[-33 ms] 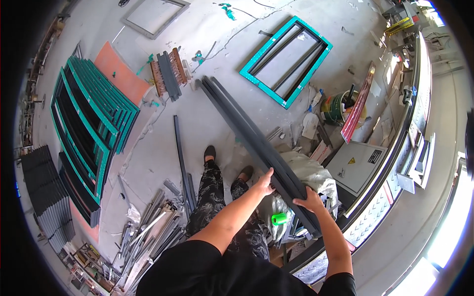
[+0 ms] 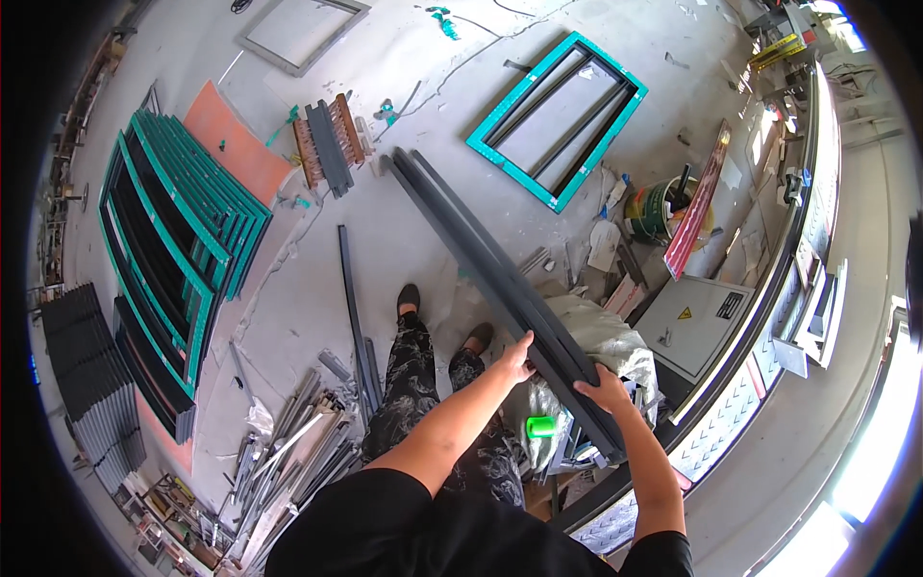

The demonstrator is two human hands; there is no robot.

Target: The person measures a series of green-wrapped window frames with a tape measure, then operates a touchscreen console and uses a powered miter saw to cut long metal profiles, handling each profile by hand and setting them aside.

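A bundle of long dark grey metal profiles [image 2: 476, 255] slants from the upper middle of the head view down toward my right side. My left hand [image 2: 516, 358] grips its left edge near the lower end, with the thumb on the upper side and the fingers mostly hidden. Farther along toward that end, my right hand [image 2: 606, 389] clasps the opposite edge, thumb lying over the top face. Beneath the profiles, next to my hands, are crumpled translucent plastic sheeting [image 2: 601, 332] and a bright green roll [image 2: 541, 427].
Teal-edged frames [image 2: 183, 240] lean stacked at left; another teal frame [image 2: 558, 120] lies on the floor ahead. Loose metal offcuts [image 2: 288, 462] are heaped at lower left. A bucket [image 2: 654, 212] and a grey electrical box [image 2: 694, 322] stand beside the long bench [image 2: 803, 231] at right.
My right hand has shifted very slightly on the profiles. Everything else looks the same.
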